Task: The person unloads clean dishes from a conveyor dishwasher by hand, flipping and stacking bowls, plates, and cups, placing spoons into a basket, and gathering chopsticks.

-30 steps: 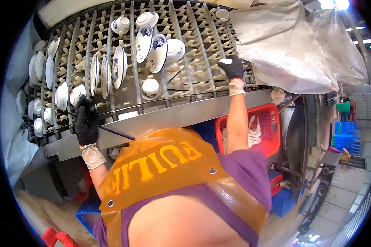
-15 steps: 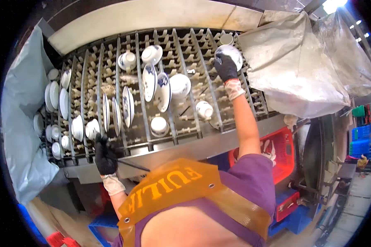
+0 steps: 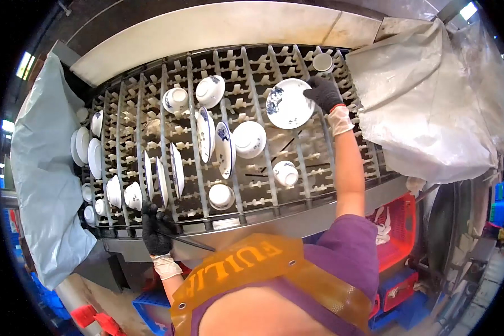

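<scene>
My right hand [image 3: 323,94], in a black glove, grips the right rim of a white plate with blue flowers [image 3: 290,103] over the pegged rack conveyor [image 3: 242,196]. The plate's face is turned up toward me. Near the front edge, my gloved left hand [image 3: 157,231] is closed around a thin black stick [image 3: 191,242] that points right; its exact kind is unclear. Just above that hand sits a small white bowl [image 3: 133,196]. A white bowl [image 3: 249,139] and a tilted oval plate [image 3: 225,150] rest left of the held plate. A cup [image 3: 322,63] stands behind my right hand.
Plates [image 3: 94,158] and bowls crowd the left end beside a hanging plastic sheet [image 3: 50,168]. Another plastic sheet [image 3: 425,106] covers the right end. A red basket [image 3: 396,235] stands below at right. Black sticks lie among the pegs.
My right hand has brought the plate left and nearer, turning its face more into view. My left hand stays by the front edge with the stick. The camera view has shifted slightly.
</scene>
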Demonstrator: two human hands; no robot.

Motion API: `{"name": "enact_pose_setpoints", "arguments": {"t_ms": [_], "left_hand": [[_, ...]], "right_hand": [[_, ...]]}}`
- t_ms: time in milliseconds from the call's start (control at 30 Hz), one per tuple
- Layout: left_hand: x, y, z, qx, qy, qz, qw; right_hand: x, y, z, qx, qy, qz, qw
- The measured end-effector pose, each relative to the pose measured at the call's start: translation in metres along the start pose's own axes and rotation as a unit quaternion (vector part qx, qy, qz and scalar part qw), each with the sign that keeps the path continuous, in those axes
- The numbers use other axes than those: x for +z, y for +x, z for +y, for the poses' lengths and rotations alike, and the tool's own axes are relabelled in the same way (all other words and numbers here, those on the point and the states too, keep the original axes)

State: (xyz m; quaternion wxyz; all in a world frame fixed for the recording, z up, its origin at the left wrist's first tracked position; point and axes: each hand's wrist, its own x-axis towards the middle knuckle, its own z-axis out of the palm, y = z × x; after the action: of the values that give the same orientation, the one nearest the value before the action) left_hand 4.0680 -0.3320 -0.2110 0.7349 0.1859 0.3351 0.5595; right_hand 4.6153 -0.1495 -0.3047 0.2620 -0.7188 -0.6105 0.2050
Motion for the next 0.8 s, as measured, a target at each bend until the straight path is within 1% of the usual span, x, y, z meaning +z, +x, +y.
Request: {"name": "enact_pose_setpoints", "arguments": {"t_ms": [67,100,133,167,200,233,267,333,367,400,433,467,500,533,600,633,667,700,733,800], "left_hand": [[-0.012,0.005,-0.002,0.053,-0.006,0.06,0.997],[-0.017,0.003,-0.003,0.068,0.055,0.082,0.993],[-0.023,0.002,-0.003,0.07,0.061,0.083,0.992],[-0.032,0.003,-0.003,0.064,0.051,0.078,0.994],[-0.039,0.003,-0.004,0.057,0.041,0.072,0.995],[-0.049,0.005,-0.007,0.06,0.045,0.075,0.994],[-0.047,0.007,-0.008,0.061,0.046,0.068,0.995],[-0.039,0.01,-0.012,0.05,0.044,0.053,0.996],[-0.045,0.008,-0.015,0.069,0.11,0.052,0.99],[-0.038,0.007,-0.017,0.07,0.11,0.045,0.99],[-0.02,0.006,-0.021,0.08,0.099,0.104,0.986],[-0.01,0.007,-0.02,0.091,0.088,0.161,0.979],[-0.05,0.004,-0.018,0.079,0.238,0.106,0.962],[-0.024,0.005,-0.024,0.101,0.19,0.139,0.967],[-0.015,0.008,-0.026,0.118,0.258,0.14,0.949],[-0.026,0.009,-0.027,0.109,0.255,0.136,0.951],[-0.046,0.009,-0.024,0.091,0.175,0.1,0.975],[-0.065,0.01,-0.022,0.075,0.093,0.067,0.991],[-0.081,0.01,-0.021,0.069,0.088,0.069,0.991],[-0.102,0.014,-0.018,0.037,0.031,0.064,0.997]], "right_hand": [[-0.015,-0.016,-0.058,0.009,0.002,0.048,0.999],[-0.024,-0.024,-0.086,-0.016,0.006,0.063,0.998],[-0.022,-0.024,-0.097,-0.019,0.01,0.077,0.997],[-0.014,-0.018,-0.102,-0.031,0.026,0.067,0.997],[-0.008,-0.009,-0.1,-0.044,0.041,0.058,0.996],[0.004,0.01,-0.082,-0.071,0.019,0.032,0.997],[-0.002,0.024,-0.077,-0.047,0.011,-0.003,0.999],[-0.001,0.066,-0.036,0.051,-0.002,0.141,0.989],[-0.005,0.075,-0.018,0.097,-0.09,0.194,0.972],[-0.007,0.085,0.002,0.143,-0.175,0.247,0.942],[0.002,0.109,0.042,0.225,-0.116,0.203,0.946],[0.014,0.131,0.074,0.303,-0.053,0.157,0.938],[0.024,0.135,0.08,0.305,-0.047,0.164,0.937],[0.033,0.134,0.081,0.222,-0.071,0.197,0.952],[0.048,0.118,0.087,0.055,-0.13,0.253,0.957],[0.054,0.104,0.088,-0.028,-0.163,0.273,0.948],[0.059,0.089,0.086,-0.113,-0.195,0.287,0.931],[0.067,0.069,0.066,-0.129,-0.115,0.242,0.955],[0.071,0.042,0.044,-0.144,-0.032,0.196,0.969],[0.058,-0.007,0.026,-0.181,-0.232,0.161,0.942]]}}
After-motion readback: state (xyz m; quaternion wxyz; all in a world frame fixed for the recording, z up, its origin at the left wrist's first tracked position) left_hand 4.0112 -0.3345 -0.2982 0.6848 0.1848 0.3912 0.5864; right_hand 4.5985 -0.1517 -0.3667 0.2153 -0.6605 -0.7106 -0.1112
